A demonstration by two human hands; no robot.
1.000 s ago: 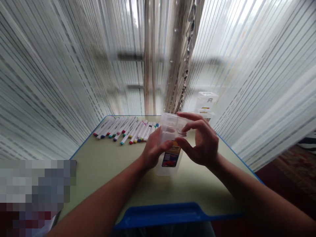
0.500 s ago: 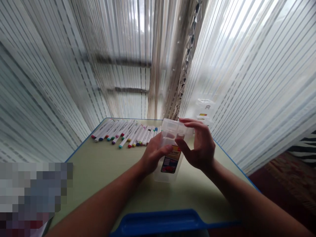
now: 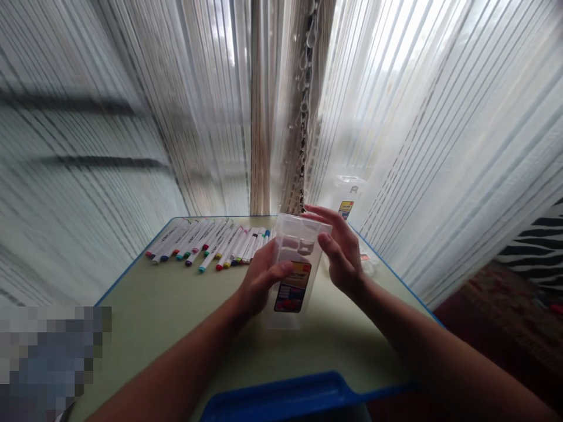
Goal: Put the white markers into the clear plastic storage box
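Note:
A clear plastic box [image 3: 291, 293] with a yellow and red label stands upright near the middle of a pale green table [image 3: 176, 305]. My left hand [image 3: 259, 280] is wrapped round its left side, thumb on the front. My right hand [image 3: 341, 249] is at the box's top right, thumb and fingers pinched at the lid's edge. A row of several markers [image 3: 206, 245] with coloured caps lies at the far side of the table, left of the box.
Sheer striped curtains hang round the table on three sides. A second clear container [image 3: 348, 196] with a label stands behind the curtain at the back right. A blue tray edge [image 3: 281, 395] runs along the table's near side. A zebra-patterned fabric lies at the right.
The view has swung left and tilted. Both hands stay on the box. My right hand has shifted closer to the lid's right edge.

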